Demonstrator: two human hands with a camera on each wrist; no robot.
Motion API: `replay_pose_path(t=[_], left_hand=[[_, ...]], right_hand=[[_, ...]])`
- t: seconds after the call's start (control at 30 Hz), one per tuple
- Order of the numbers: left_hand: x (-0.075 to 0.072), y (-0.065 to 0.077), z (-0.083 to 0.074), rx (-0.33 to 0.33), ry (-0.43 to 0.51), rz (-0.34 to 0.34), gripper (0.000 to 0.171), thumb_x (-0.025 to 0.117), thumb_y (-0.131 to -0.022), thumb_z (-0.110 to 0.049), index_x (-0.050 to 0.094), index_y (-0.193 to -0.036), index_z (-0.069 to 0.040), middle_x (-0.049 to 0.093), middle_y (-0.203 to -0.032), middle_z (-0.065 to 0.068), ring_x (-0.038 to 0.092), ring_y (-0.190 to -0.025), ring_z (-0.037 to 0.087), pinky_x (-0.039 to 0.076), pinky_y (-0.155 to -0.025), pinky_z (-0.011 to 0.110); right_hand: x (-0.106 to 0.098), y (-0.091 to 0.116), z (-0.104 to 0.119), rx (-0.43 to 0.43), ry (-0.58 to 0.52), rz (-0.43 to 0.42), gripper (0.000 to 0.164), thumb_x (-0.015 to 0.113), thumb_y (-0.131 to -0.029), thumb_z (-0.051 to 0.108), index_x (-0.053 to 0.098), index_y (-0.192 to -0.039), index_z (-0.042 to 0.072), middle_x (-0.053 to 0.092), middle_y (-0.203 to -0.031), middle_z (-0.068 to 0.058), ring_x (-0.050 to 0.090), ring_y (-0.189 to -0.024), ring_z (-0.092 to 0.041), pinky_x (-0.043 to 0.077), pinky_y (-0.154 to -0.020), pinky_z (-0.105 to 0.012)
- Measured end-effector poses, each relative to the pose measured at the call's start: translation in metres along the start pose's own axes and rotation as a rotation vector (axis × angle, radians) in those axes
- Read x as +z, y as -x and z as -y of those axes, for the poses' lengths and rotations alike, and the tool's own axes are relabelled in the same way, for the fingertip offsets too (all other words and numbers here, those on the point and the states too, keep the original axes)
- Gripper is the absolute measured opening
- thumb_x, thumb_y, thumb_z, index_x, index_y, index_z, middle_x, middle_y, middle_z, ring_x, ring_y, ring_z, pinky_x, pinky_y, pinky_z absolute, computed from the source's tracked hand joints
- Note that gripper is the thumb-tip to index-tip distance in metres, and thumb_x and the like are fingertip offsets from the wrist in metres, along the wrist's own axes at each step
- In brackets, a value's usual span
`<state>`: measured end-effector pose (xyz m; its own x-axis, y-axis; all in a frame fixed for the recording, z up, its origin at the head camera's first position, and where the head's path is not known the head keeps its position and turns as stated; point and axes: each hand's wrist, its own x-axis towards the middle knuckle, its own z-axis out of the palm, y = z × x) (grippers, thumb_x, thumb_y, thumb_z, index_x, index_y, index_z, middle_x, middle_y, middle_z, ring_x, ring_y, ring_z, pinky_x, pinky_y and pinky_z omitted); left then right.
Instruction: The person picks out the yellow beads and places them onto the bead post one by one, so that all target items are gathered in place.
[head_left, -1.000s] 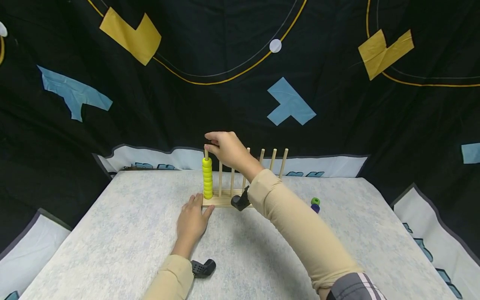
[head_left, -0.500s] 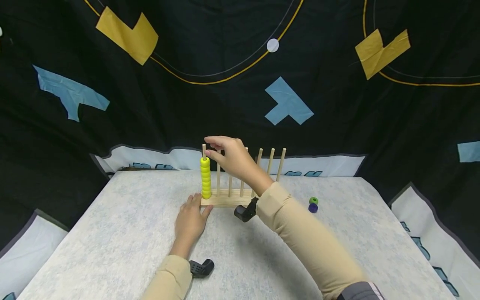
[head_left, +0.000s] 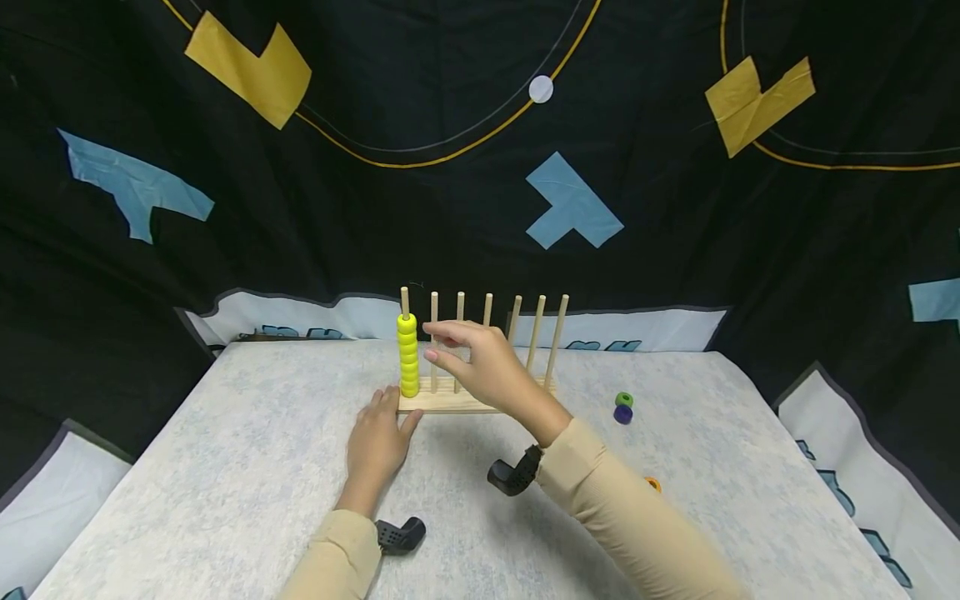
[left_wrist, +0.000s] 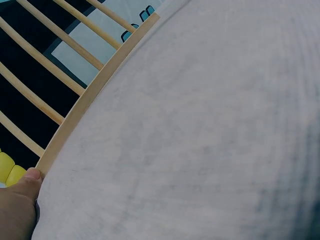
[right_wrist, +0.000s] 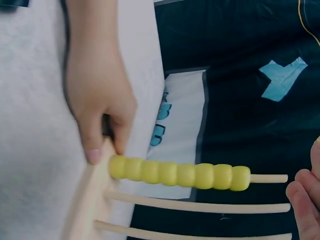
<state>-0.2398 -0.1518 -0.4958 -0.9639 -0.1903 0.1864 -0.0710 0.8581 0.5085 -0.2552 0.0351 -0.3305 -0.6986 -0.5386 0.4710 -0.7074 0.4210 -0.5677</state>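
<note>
A wooden peg rack (head_left: 450, 403) stands on the table with a row of upright pegs. Its leftmost peg carries a stack of yellow beads (head_left: 408, 357), and the bare peg tip sticks out above them. My left hand (head_left: 377, 442) grips the rack's left end, thumb at the front edge and fingers round the side, as the right wrist view shows. My right hand (head_left: 487, 367) hovers in front of the pegs, right of the yellow stack. A gap shows between its thumb and fingers, with nothing held there. The pegs behind this hand are partly hidden.
On the table (head_left: 225, 467), right of the rack, lie a green bead (head_left: 624, 400) and a purple bead (head_left: 623, 414) side by side. Nearer, an orange bead (head_left: 654, 483) shows partly beside the right sleeve. A black patterned cloth (head_left: 420, 225) hangs behind.
My right hand has come away from the top of the leftmost peg, moving down and to the right. The orange bead has come into sight. My left hand stays at the rack.
</note>
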Motion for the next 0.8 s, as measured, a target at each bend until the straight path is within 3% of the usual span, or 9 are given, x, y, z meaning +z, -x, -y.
replay_pose_path(t=[0.33,0.6,0.8], left_hand=[[0.001,0.000,0.003,0.022,-0.005,-0.010,0.068,0.059,-0.098,-0.045,0.041,-0.150,-0.004,0.044,-0.154,0.018,0.035,-0.146,0.040,0.033,-0.117,0.058],[0.002,0.001,0.005,0.060,-0.006,-0.054,0.067,0.059,-0.099,-0.043,0.043,-0.147,0.001,0.046,-0.151,0.022,0.035,-0.145,0.041,0.029,-0.121,0.055],[0.000,0.003,0.004,0.070,-0.020,-0.110,0.069,0.060,-0.097,-0.043,0.043,-0.146,0.001,0.043,-0.152,0.023,0.028,-0.148,0.043,0.015,-0.120,0.068]], right_hand=[[0.007,0.038,-0.022,0.078,0.002,0.026,0.039,0.067,-0.096,0.024,0.064,-0.132,0.010,0.068,-0.131,-0.005,0.066,-0.115,-0.020,0.056,-0.098,-0.034],[0.007,0.065,-0.041,0.205,0.056,0.016,0.039,0.062,-0.099,0.034,0.063,-0.134,0.017,0.064,-0.136,-0.001,0.061,-0.125,-0.020,0.053,-0.103,-0.041],[0.001,0.080,-0.052,0.250,0.127,0.002,0.040,0.057,-0.101,0.038,0.062,-0.135,0.017,0.062,-0.139,-0.002,0.053,-0.134,-0.024,0.043,-0.113,-0.049]])
